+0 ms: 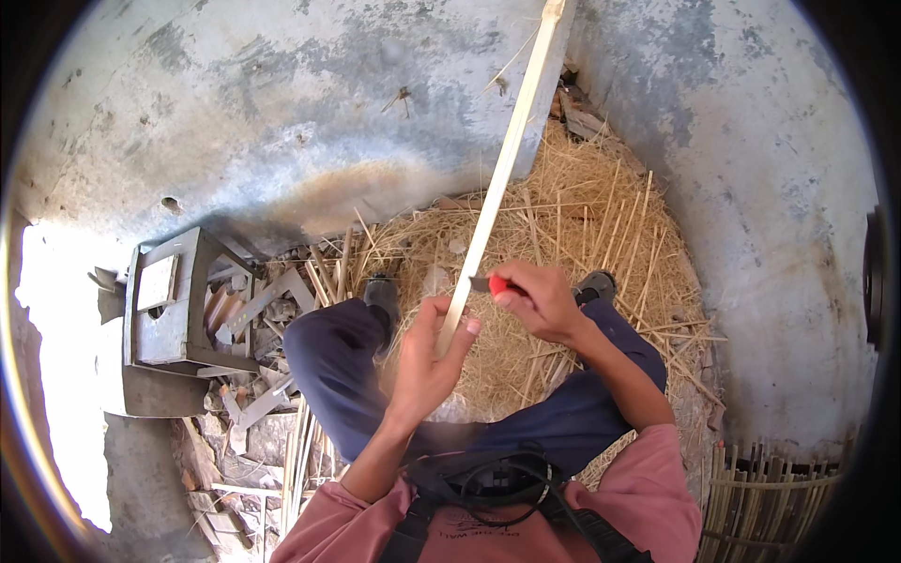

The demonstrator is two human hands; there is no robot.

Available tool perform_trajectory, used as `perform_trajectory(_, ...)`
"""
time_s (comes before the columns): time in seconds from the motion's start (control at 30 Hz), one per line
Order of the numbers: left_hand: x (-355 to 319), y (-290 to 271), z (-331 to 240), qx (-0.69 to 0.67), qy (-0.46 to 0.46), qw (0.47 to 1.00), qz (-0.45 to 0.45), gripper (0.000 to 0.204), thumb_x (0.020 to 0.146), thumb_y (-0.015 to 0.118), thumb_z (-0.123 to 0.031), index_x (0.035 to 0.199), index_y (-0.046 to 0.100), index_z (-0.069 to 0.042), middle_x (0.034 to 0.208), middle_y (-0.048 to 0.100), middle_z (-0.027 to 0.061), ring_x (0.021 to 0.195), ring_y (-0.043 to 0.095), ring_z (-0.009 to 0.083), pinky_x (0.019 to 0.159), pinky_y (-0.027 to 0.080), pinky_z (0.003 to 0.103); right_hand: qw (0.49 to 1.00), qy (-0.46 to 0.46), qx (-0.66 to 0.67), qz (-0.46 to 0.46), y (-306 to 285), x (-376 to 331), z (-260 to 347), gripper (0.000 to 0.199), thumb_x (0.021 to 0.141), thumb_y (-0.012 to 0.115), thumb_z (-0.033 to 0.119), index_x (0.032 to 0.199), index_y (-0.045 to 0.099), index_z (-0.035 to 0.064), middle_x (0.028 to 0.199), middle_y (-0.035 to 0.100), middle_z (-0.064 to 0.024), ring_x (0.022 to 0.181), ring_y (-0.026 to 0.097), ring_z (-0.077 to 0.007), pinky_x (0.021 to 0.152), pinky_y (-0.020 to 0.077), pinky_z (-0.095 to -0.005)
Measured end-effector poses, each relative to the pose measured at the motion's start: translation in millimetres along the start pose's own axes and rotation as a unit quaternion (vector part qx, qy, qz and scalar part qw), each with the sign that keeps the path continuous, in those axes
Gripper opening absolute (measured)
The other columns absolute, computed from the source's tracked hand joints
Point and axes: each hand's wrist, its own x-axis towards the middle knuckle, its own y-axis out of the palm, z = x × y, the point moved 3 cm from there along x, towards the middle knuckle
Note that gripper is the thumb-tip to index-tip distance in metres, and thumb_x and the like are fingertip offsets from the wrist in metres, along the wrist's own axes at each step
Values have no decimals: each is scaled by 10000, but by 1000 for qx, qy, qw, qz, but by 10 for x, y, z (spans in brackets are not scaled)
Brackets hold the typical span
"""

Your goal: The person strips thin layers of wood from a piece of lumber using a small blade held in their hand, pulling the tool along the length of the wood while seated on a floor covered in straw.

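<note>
A long, pale, split bamboo strip (505,164) slants up and away from me towards the wall, its near end between the fingers and thumb of my left hand (427,361). My right hand (544,302) is wrapped round the red handle of a knife (498,284). The knife's short dark blade points left and meets the strip's right edge just above my left fingers. Whether it cuts into the strip I cannot tell. Both hands are above the gap between my bent knees.
Straw-like shavings (582,202) and thin sticks cover the floor around my feet. At left, a wooden stool (169,300) lies on its side beside scrap wood (267,403). Plastered walls (310,103) rise ahead and at right. A slatted basket (765,507) stands at lower right.
</note>
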Motion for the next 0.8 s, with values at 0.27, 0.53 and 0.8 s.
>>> perform_trajectory(0.27,25,-10,-96,40,40,998,-2,319,951,811,-139,1125,592,13,829,742,76,739,653,76,657,510,265,992,-110,-66,-7,236,-51,-3,283,948,743,317,1104,716,82,856,713,-81,674,704,-279,562,526,-383)
perform_trajectory(0.53,29,-8,-37,24,37,999,-7,262,985,769,-93,1146,599,25,939,788,63,886,679,50,779,536,229,987,-138,-63,-42,291,-64,30,266,945,751,249,1082,699,27,782,665,-103,610,653,-293,535,501,-379)
perform_trajectory(0.8,41,22,7,0,78,996,-32,257,977,783,-148,1012,595,23,830,756,111,690,586,76,609,472,284,985,-129,-99,-64,313,-74,74,253,918,756,242,1087,714,58,811,694,-77,627,682,-264,523,510,-374)
